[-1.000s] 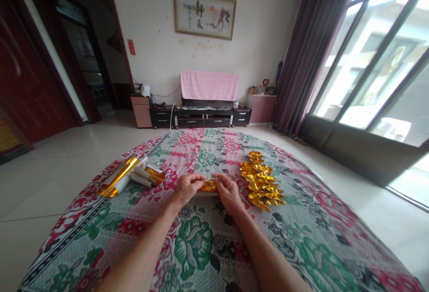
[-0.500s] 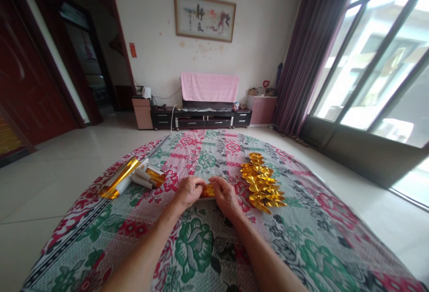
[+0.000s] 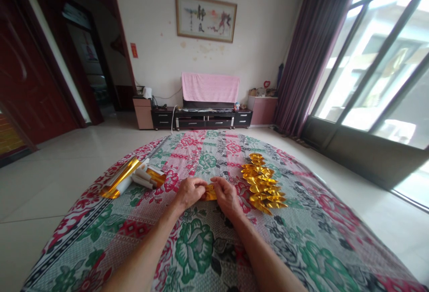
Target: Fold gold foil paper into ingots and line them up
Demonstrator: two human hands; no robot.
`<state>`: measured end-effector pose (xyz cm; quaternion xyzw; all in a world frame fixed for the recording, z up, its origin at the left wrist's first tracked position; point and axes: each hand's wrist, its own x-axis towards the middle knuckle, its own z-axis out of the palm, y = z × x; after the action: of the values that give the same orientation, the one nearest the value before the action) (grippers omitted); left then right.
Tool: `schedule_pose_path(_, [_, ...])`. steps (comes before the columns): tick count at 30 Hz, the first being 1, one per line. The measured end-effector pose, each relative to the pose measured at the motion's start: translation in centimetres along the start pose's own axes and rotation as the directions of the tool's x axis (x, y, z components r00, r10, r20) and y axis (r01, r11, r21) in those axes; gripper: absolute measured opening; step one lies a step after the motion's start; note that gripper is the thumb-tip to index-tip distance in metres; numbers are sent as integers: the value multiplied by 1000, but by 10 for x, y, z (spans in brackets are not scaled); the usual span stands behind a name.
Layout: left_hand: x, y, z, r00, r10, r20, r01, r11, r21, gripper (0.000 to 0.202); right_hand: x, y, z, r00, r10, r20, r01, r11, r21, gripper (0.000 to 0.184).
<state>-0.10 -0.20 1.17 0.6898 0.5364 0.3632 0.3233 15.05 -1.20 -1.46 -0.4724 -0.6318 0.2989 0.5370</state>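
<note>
A small piece of gold foil paper (image 3: 210,192) is pinched between my left hand (image 3: 188,193) and my right hand (image 3: 227,195), just above a floral cloth (image 3: 201,247) spread on the floor. Both hands have their fingers curled round the paper's ends, and most of the paper is hidden by them. To the right of my right hand lies a pile of folded gold paper pieces (image 3: 262,183). To the left of my left hand lie rolled and flat gold foil sheets (image 3: 132,177).
The cloth lies on a pale tiled floor (image 3: 50,180). A dark TV cabinet (image 3: 201,117) with a pink cover stands at the far wall. Large windows (image 3: 375,68) and a purple curtain (image 3: 311,55) are on the right, a dark doorway (image 3: 90,64) on the left.
My hands have drawn closer together and the gold paper between them now looks shorter and more crumpled. The view has tilted slightly downward.
</note>
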Motion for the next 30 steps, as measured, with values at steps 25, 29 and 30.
schedule_pose_path(25, [2, -3, 2, 989, -145, -9, 141, 975, -174, 29, 9, -18, -17, 939, 250, 236, -309, 914, 264, 43])
schedule_pose_path(29, [2, -2, 3, 992, -123, -17, 119, 983, -143, 30, 9, -20, -18, 932, 244, 268, -315, 912, 264, 43])
schedule_pose_path(30, [1, -2, 3, 993, -112, -23, 108, 985, -131, 30, 9, -20, -18, 933, 239, 270, -310, 914, 262, 42])
